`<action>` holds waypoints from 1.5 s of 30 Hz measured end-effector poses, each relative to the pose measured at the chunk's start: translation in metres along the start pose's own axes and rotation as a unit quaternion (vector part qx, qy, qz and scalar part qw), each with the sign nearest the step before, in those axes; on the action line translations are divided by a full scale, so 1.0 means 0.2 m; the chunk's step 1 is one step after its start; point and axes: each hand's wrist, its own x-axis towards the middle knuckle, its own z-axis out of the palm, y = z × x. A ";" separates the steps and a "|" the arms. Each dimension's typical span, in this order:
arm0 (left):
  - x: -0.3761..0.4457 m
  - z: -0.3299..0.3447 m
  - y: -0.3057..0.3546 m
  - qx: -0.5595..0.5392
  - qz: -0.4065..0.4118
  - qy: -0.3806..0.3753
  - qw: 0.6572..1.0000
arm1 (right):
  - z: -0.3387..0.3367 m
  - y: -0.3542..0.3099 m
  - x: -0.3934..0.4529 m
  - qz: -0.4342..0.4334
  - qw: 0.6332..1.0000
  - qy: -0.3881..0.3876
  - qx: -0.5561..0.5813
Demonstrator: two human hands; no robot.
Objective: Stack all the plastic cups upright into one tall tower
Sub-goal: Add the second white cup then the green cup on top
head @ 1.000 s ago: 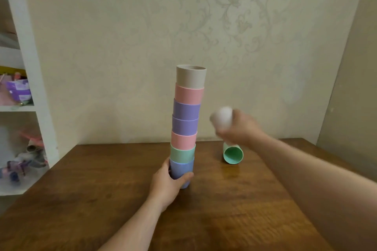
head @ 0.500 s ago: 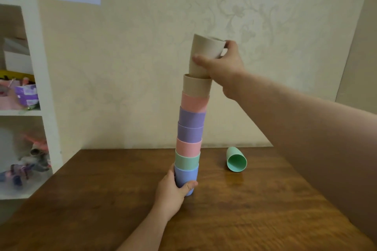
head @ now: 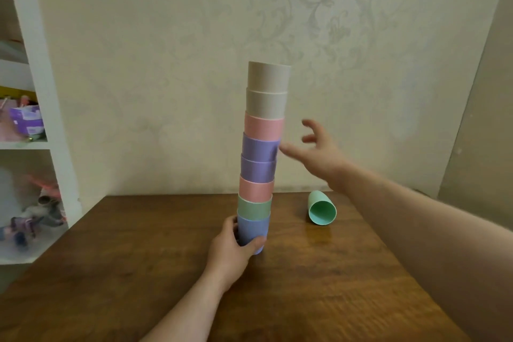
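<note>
A tall tower of several nested plastic cups [head: 261,153] stands upright on the wooden table [head: 305,286], with two beige cups [head: 268,78] on top and a blue cup [head: 254,230] at the base. My left hand [head: 233,253] grips that blue base cup. My right hand [head: 319,151] hovers to the right of the tower at mid height, fingers spread, holding nothing. A mint green cup [head: 320,208] lies on its side on the table to the right of the tower, its mouth facing me.
A white shelf unit [head: 36,119] with toys and a purple box stands at the left, beside the table's left edge. A patterned wall rises right behind the table.
My right hand set the second beige cup onto the tower's top, let go and dropped to the right. The tower is one cup taller. My left hand kept its hold.
</note>
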 end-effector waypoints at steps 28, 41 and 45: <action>-0.07 -0.06 0.17 -0.079 -0.045 -0.055 0.994 | 0.06 0.74 -0.49 0.077 0.940 -0.058 -0.326; 0.21 -0.20 0.94 -0.076 0.115 0.020 0.990 | 0.03 0.47 -0.34 0.129 0.914 -0.120 -0.366; 0.21 -0.19 0.91 -0.057 0.111 0.031 0.992 | 0.09 0.60 -0.40 0.156 0.966 -0.002 -0.208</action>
